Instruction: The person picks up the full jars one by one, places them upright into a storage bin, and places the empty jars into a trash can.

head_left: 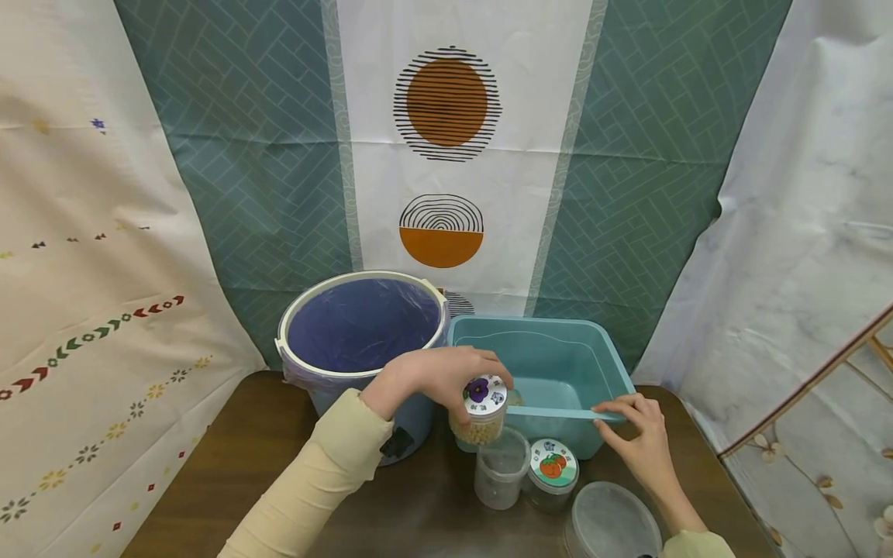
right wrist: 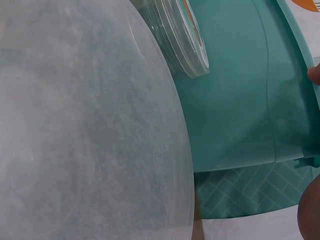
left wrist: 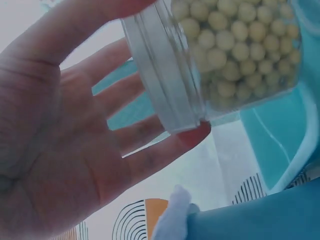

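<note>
My left hand (head_left: 446, 378) holds a clear jar of round yellowish beans (head_left: 486, 428) by its lid, in front of the teal bin (head_left: 558, 414). The lid carries a purple flower picture. In the left wrist view, the jar (left wrist: 240, 55) lies between thumb and fingertips, away from the palm. My right hand (head_left: 642, 438) pinches the bin's front rim near its right corner, fingers over the edge and thumb in front. Below the held jar stands a clear plastic jar (head_left: 501, 473). Beside that sits a jar with a tomato-picture lid (head_left: 553, 466).
A blue bucket with a white rim (head_left: 314, 370) and a bag liner stands left of the bin. A larger translucent round container (head_left: 614, 523) is near the front right of the brown table (head_left: 412, 519). Part of a clear object (head_left: 515, 397) shows behind the left fingers.
</note>
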Motion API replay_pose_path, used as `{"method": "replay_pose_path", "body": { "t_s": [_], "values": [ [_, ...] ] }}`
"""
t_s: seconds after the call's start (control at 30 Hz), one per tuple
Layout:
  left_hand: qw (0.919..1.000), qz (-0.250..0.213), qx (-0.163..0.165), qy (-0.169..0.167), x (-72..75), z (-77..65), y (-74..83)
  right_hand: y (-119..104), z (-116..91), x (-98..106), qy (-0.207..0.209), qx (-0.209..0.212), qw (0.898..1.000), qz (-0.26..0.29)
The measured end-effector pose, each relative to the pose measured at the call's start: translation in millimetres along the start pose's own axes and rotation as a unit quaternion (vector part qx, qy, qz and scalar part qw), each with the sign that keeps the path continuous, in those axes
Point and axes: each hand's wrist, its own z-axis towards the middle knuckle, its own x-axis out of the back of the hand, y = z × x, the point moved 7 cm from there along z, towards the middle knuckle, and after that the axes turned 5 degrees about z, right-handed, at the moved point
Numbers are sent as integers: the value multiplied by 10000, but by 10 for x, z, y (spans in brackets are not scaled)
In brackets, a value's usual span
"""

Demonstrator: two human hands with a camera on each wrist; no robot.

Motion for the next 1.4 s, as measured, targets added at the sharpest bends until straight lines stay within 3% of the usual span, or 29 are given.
{"method": "replay_pose_path", "body": {
  "t_s": [0.2, 0.6, 0.8, 1.0, 1.4],
  "values": [
    [9998, -38, 35, 199, 208, 171, -129, 8, 11, 2, -8, 25, 10000, -34],
    [9984, -133, 433, 348, 404, 569, -559, 17, 15, -3, -17, 28, 10000, -58],
    [9956, -356, 773, 391, 402, 734, -783, 14, 7, 2, -21, 14, 10000, -30],
    [9929, -345, 1056, 419, 387, 814, -925, 18, 0, -4, -26, -11, 10000, -30],
    [9895, -43, 1328, 576, 388, 919, -1065, -1, 2, 6, -19, -1, 10000, -48]
  ]
}}
